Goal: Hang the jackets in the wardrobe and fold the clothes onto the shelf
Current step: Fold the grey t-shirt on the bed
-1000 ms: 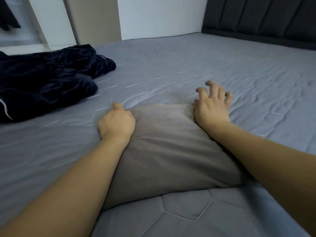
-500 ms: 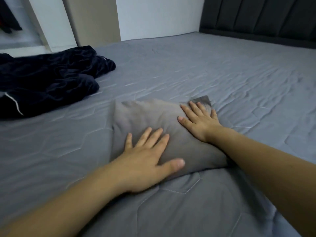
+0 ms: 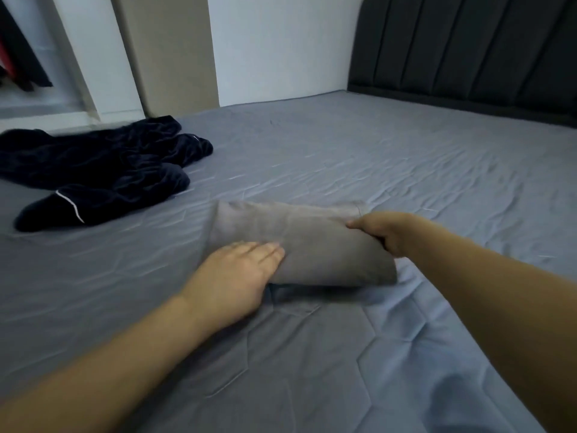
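Note:
A folded grey garment (image 3: 299,239) lies on the grey quilted bed (image 3: 374,170) in front of me. My left hand (image 3: 237,273) has slid its straight fingers under the garment's near left edge, palm down. My right hand (image 3: 384,232) grips the garment's right side, thumb on top and fingers curled beneath, and the near right corner is lifted off the bed. A crumpled dark navy garment (image 3: 103,170) with a thin white stripe lies at the left of the bed.
The open wardrobe (image 3: 28,67) stands beyond the bed at the upper left, with dark clothes hanging inside. A dark padded headboard (image 3: 468,48) runs along the right. A white wall (image 3: 281,48) sits behind the bed.
Both hands left the top of the grey garment. The left slid under its near left edge, and the right took hold of its right side and raised it.

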A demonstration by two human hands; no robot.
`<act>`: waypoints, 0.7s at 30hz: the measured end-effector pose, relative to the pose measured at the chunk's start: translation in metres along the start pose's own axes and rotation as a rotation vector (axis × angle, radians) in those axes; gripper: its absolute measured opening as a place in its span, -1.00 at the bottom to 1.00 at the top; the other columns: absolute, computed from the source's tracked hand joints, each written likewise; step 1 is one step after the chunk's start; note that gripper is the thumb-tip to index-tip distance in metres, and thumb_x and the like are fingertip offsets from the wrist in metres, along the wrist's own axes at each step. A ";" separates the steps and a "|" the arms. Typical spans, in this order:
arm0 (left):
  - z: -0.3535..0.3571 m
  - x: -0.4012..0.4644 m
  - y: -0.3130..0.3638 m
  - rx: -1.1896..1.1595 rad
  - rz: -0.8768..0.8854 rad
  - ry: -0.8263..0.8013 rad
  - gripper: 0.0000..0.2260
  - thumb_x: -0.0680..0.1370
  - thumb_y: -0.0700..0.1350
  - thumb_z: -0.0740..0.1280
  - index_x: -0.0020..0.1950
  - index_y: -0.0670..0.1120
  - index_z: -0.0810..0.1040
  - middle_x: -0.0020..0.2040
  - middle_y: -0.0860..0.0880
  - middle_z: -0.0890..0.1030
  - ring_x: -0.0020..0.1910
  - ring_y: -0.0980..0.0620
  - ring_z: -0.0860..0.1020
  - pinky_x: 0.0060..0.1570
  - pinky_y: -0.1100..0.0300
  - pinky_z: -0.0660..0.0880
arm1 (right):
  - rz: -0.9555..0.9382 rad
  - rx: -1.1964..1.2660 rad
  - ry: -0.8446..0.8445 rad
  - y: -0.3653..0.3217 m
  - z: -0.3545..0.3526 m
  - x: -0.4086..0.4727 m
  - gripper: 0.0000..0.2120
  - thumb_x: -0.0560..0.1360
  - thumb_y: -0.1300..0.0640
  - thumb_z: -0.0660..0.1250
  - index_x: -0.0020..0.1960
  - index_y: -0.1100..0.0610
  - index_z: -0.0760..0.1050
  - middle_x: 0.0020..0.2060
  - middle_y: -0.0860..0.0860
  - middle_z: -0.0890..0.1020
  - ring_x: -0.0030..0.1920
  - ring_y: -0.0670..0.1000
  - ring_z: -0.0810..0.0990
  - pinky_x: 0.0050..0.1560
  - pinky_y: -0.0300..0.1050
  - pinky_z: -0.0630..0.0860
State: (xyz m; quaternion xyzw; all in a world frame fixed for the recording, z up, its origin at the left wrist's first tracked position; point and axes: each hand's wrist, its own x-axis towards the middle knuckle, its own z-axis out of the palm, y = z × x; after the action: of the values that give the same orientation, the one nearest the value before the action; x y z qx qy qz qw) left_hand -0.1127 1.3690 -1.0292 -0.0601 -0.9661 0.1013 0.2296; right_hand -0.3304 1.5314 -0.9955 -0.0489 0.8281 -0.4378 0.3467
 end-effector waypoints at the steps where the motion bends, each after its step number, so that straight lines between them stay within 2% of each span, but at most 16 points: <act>1: -0.016 -0.003 -0.011 -0.011 -0.015 0.015 -0.60 0.37 -0.18 0.21 0.12 -0.13 0.69 0.07 -0.05 0.70 -0.04 -0.05 0.69 -0.06 0.05 0.62 | 0.021 0.002 -0.067 0.003 0.000 -0.012 -0.72 0.63 0.02 0.20 -0.07 0.22 0.49 -0.29 0.09 0.59 -0.26 0.02 0.54 -0.32 -0.16 0.48; 3: -0.044 -0.016 -0.027 0.048 -0.068 -0.112 -0.56 0.33 -0.18 0.12 0.04 -0.04 0.71 -0.01 0.02 0.71 -0.07 -0.04 0.67 -0.04 0.07 0.59 | 0.040 0.070 -0.235 0.022 0.009 -0.030 -0.70 0.64 0.03 0.16 -0.16 0.16 0.48 -0.45 0.05 0.55 -0.43 -0.04 0.46 -0.44 -0.27 0.38; 5: -0.060 -0.029 -0.019 0.190 -0.162 -0.295 -0.55 0.34 -0.17 0.16 0.15 0.07 0.64 0.10 0.08 0.66 0.07 -0.03 0.60 0.13 0.03 0.45 | 0.068 0.177 -0.305 0.053 0.025 -0.047 -0.70 0.65 0.04 0.14 -0.20 0.12 0.45 -0.50 -0.01 0.49 -0.50 -0.10 0.39 -0.62 -0.36 0.27; 6: -0.057 -0.039 -0.008 0.213 -0.198 -0.369 -0.53 0.40 -0.11 0.20 0.29 0.09 0.53 0.23 0.08 0.58 0.18 -0.03 0.54 0.22 0.02 0.37 | 0.093 0.256 -0.297 0.067 0.033 -0.055 -0.74 0.64 0.06 0.15 -0.16 0.12 0.47 -0.43 0.00 0.52 -0.44 -0.08 0.43 -0.60 -0.34 0.33; 8: -0.048 -0.053 0.032 0.149 -0.257 -0.462 -0.41 0.44 0.00 0.29 0.48 0.03 0.35 0.40 -0.01 0.46 0.28 -0.09 0.48 0.29 -0.01 0.36 | 0.089 0.397 -0.247 0.086 0.042 -0.064 -0.82 0.63 0.11 0.17 -0.02 0.14 0.51 -0.23 0.05 0.59 -0.25 0.00 0.53 -0.30 -0.17 0.52; 10: -0.037 -0.056 0.072 0.128 -0.220 -0.379 -0.41 0.46 0.00 0.32 0.48 -0.06 0.36 0.38 -0.11 0.48 0.21 -0.16 0.53 0.19 -0.03 0.47 | 0.057 0.465 -0.201 0.088 0.043 -0.067 -0.84 0.61 0.14 0.20 0.03 0.16 0.53 -0.12 0.10 0.61 -0.15 0.07 0.57 -0.09 -0.04 0.53; 12: -0.027 -0.048 0.099 0.137 -0.174 -0.282 -0.49 0.51 -0.03 0.29 0.46 -0.07 0.40 0.35 -0.12 0.52 0.12 -0.15 0.57 0.07 0.02 0.53 | 0.047 0.517 -0.158 0.078 0.042 -0.066 -0.80 0.59 0.10 0.20 0.05 0.18 0.53 -0.06 0.15 0.62 -0.08 0.14 0.59 0.00 0.03 0.53; 13: -0.025 -0.043 0.110 0.157 -0.127 -0.222 -0.54 0.50 -0.03 0.30 0.41 -0.06 0.48 0.28 -0.10 0.57 0.03 -0.11 0.60 -0.03 0.08 0.56 | 0.040 0.545 -0.136 0.072 0.041 -0.065 -0.76 0.59 0.06 0.20 0.09 0.19 0.53 -0.02 0.17 0.63 -0.05 0.15 0.60 0.01 0.04 0.53; 15: -0.028 -0.033 0.127 0.199 -0.039 -0.206 -0.62 0.46 -0.07 0.23 0.23 -0.06 0.64 0.12 -0.04 0.67 -0.15 -0.01 0.63 -0.23 0.20 0.57 | 0.034 0.578 -0.098 0.064 0.038 -0.061 -0.70 0.60 -0.01 0.20 0.14 0.19 0.51 0.00 0.17 0.62 -0.04 0.15 0.59 -0.08 0.04 0.55; 18: -0.042 -0.034 0.129 0.178 -0.033 -0.176 -0.56 0.39 -0.14 0.10 0.07 -0.11 0.70 -0.02 -0.03 0.71 -0.28 0.04 0.64 -0.43 0.25 0.54 | 0.037 0.520 -0.070 0.054 0.027 -0.053 -0.72 0.58 0.00 0.24 0.16 0.17 0.52 -0.14 0.15 0.61 -0.21 0.13 0.58 -0.28 -0.04 0.53; 19: -0.044 -0.038 0.124 0.165 -0.040 -0.147 -0.56 0.38 -0.15 0.09 0.07 -0.13 0.69 -0.04 -0.04 0.70 -0.31 0.02 0.64 -0.48 0.23 0.53 | 0.025 0.507 -0.052 0.051 0.023 -0.051 -0.71 0.58 0.00 0.27 0.18 0.18 0.51 -0.15 0.15 0.61 -0.23 0.12 0.57 -0.27 -0.03 0.54; 21: -0.045 -0.044 0.117 0.192 -0.059 -0.110 -0.55 0.39 -0.15 0.08 0.13 -0.12 0.67 -0.07 -0.05 0.69 -0.39 -0.04 0.60 -0.56 0.21 0.47 | -0.043 0.529 0.043 0.043 0.018 -0.038 -0.60 0.56 0.04 0.33 0.34 0.16 0.41 0.00 0.19 0.60 -0.17 0.14 0.57 -0.19 0.03 0.56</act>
State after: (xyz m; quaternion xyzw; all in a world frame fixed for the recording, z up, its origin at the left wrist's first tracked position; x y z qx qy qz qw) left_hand -0.0447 1.4832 -1.0350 -0.0038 -0.9645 0.1897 0.1837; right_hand -0.2809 1.5603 -1.0143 0.0350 0.6906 -0.6474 0.3204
